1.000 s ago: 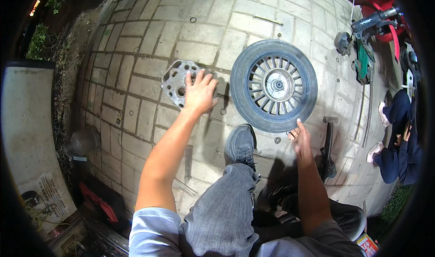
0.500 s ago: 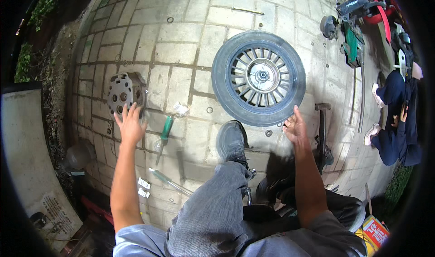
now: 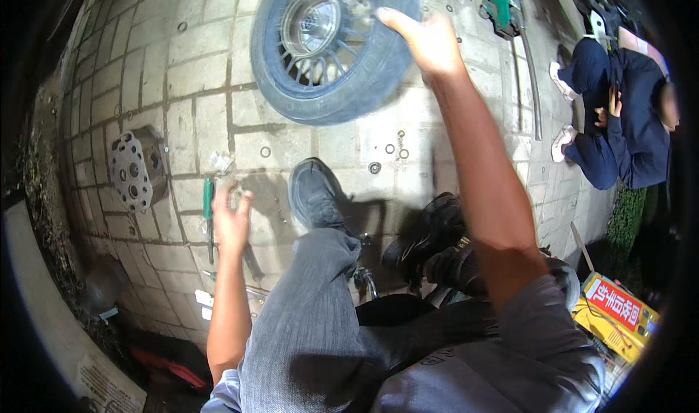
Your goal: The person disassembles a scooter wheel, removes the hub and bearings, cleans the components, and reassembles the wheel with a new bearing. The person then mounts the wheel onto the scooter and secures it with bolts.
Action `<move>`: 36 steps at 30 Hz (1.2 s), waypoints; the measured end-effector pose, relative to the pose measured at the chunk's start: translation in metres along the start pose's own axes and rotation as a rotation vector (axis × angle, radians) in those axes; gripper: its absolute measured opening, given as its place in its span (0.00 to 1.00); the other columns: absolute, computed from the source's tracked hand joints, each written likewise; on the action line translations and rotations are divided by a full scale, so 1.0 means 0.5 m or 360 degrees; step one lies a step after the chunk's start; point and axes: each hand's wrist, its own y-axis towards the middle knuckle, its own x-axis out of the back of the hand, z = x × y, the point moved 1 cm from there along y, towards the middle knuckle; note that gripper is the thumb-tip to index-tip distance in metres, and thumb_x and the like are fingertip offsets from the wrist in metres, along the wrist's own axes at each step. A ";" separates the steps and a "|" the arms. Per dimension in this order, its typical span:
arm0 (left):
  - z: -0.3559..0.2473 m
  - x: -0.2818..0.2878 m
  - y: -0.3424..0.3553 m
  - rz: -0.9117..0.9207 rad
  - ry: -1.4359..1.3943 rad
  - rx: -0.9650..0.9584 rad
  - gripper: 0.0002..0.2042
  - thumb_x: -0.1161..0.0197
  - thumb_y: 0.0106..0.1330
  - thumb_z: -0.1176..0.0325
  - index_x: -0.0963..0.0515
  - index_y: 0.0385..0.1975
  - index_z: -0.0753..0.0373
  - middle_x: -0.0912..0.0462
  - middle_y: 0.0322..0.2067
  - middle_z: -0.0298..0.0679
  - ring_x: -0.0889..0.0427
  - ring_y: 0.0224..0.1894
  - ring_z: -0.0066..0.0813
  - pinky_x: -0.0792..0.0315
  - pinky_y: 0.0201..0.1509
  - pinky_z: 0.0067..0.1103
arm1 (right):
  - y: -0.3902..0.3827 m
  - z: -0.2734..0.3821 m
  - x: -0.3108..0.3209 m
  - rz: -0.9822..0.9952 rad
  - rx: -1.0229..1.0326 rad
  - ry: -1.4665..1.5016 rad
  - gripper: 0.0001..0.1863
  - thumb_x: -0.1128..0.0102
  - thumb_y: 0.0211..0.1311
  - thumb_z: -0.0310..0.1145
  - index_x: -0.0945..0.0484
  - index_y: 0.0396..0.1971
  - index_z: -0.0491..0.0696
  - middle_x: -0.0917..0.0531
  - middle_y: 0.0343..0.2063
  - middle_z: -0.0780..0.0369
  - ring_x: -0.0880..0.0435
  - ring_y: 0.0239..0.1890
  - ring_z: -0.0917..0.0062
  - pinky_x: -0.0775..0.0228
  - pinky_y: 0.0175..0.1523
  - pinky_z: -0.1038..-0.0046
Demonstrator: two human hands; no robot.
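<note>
My right hand (image 3: 429, 45) grips the outer right side of a black-tyred wheel (image 3: 320, 103) with a spoked rim and central hub, thumb over the tyre; the wheel is tilted and slightly blurred. My left hand (image 3: 231, 218) is open with fingers loosely bent and apart, just right of a green-handled screwdriver (image 3: 208, 198) on the paving. A metal block with a perforated plate face (image 3: 137, 171) lies further left. Several small rings and washers (image 3: 389, 149) lie below the wheel, beside my shoe (image 3: 313, 194).
A green jack (image 3: 499, 9) with a long handle is at upper right. Another person (image 3: 630, 122) sits or crouches on the right. A yellow box (image 3: 611, 315) lies at lower right, a grey jug-like object (image 3: 102, 285) at lower left, beside a pale board (image 3: 58, 318) along the edge.
My right hand has moved up, tilting and shifting the wheel with it. My left hand has come away from the metal block toward the screwdriver. The view has shifted.
</note>
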 end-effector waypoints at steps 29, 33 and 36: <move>-0.442 0.125 0.223 -0.0419 0.0187 -0.0707 0.34 0.36 0.57 0.45 0.29 0.57 0.66 0.23 0.49 0.52 0.22 0.52 0.40 0.32 0.59 0.30 | -0.522 -0.537 -0.042 0.1388 0.0738 -0.1582 0.11 0.47 0.54 0.33 0.22 0.37 0.54 0.25 0.38 0.63 0.24 0.43 0.69 0.34 0.44 0.67; -0.474 0.129 0.215 -0.0404 0.0197 -0.0910 0.32 0.35 0.57 0.46 0.28 0.56 0.63 0.22 0.49 0.48 0.23 0.52 0.40 0.32 0.59 0.29 | -0.541 -0.559 -0.074 0.1326 0.1134 -0.1411 0.08 0.46 0.53 0.35 0.23 0.33 0.55 0.26 0.37 0.64 0.27 0.43 0.72 0.38 0.45 0.69; -0.485 0.113 0.229 -0.0276 0.0118 -0.0842 0.34 0.35 0.56 0.45 0.28 0.57 0.63 0.23 0.50 0.49 0.24 0.54 0.39 0.33 0.60 0.29 | -0.498 -0.565 -0.060 0.1566 0.1158 -0.1549 0.08 0.45 0.56 0.35 0.24 0.36 0.53 0.25 0.38 0.64 0.27 0.43 0.74 0.39 0.47 0.68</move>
